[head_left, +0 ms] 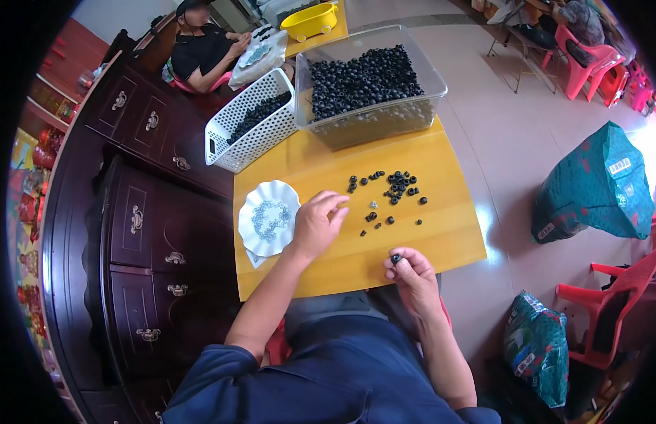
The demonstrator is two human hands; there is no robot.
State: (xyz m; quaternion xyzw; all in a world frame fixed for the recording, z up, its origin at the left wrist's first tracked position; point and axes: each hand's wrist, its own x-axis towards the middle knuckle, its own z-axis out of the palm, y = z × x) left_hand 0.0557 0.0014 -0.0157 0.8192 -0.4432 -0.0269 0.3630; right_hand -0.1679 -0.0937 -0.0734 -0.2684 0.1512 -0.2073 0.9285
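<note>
My right hand, just off the table's near edge, pinches a small black round part with a hole between thumb and fingertips. My left hand hovers over the table with its fingers loosely bent and apart, and nothing shows in them. Right of it lies a loose cluster of black ring-shaped parts, with several smaller black pieces scattered nearer to me. A small clear piece lies among them. Beside my left wrist is a white scalloped plate holding many tiny clear, bluish pieces.
On the yellow table stand a large clear bin full of black parts and a white perforated basket. A dark wooden cabinet borders the left. Behind, a person sits at work. Green bags stand on the right.
</note>
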